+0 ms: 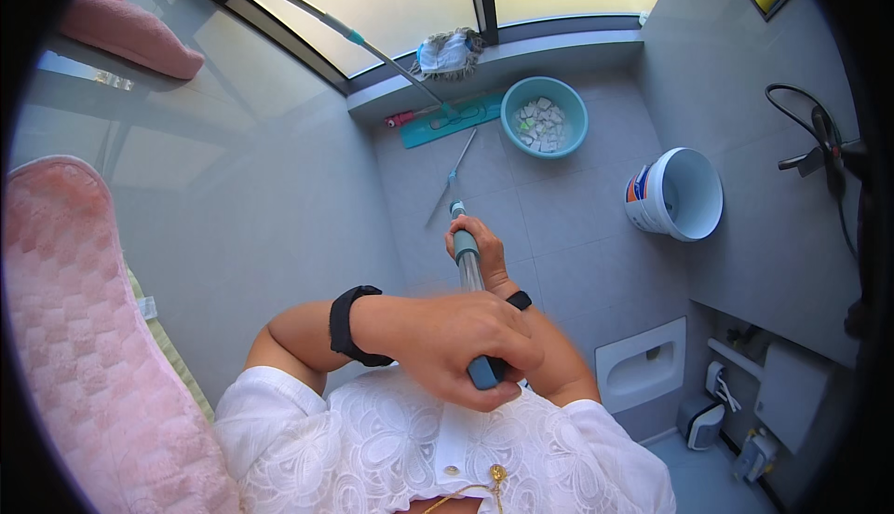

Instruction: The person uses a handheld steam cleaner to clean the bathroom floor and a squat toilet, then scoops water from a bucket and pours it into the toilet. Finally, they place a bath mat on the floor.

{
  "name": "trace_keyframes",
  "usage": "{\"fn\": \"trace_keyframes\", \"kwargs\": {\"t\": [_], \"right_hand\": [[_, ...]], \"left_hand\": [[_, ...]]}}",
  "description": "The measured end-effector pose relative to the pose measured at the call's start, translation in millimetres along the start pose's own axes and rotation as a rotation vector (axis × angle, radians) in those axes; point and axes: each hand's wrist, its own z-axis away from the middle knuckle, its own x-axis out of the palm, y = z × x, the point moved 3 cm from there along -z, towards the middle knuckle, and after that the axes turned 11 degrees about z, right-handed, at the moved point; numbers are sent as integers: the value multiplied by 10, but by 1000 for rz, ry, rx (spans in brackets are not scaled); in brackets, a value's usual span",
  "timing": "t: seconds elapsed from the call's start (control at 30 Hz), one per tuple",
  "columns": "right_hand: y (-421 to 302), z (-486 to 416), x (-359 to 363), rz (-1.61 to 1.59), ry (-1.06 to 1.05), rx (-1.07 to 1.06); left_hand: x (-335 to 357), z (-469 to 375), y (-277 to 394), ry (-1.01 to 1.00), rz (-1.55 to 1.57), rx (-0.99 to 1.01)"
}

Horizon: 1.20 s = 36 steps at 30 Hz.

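Both my hands hold a metal pole (471, 275) that points away from me, down towards the floor. My left hand (447, 346), with a black band on its wrist, wraps the blue-grey end of the handle (487, 372) close to my chest. Further along, my right hand (493, 252) grips the pole around its grey-green collar (465, 245). At the far end a light blue joint (452, 176) carries a thin straight bar (464, 152), seen nearly edge-on over the grey tiles; it looks like a floor squeegee. I cannot tell whether it touches the floor.
A turquoise flat mop (454, 119) leans by the window ledge, near a string mop head (449, 53). A blue basin (512, 130) holds whitish pieces. A white bucket (691, 196), squat toilet (641, 364) and hose (803, 123) are to the right; pink plush fabric (63, 290) hangs left.
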Motion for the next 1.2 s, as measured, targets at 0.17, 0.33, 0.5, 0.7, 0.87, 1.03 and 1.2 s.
{"fn": "trace_keyframes", "kwargs": {"t": [0.17,0.33,0.5,0.7,0.87,1.03,1.2], "right_hand": [[-143,-138,134,72,158,-69],[112,-429,140,30,114,47],[121,-65,-179,85,124,90],[-49,413,-754,195,242,164],[-25,384,-1129,253,324,208],[327,-33,-1434,296,366,101],[846,-248,-1756,295,282,109]], "left_hand": [[-297,70,149,-118,88,37],[-415,-77,-121,-127,11,-38],[-155,-275,-108,-316,153,2],[134,-597,104,-503,333,95],[102,-786,151,-532,335,86],[-92,-922,26,-386,172,210],[65,-1380,-392,-321,92,160]]}}
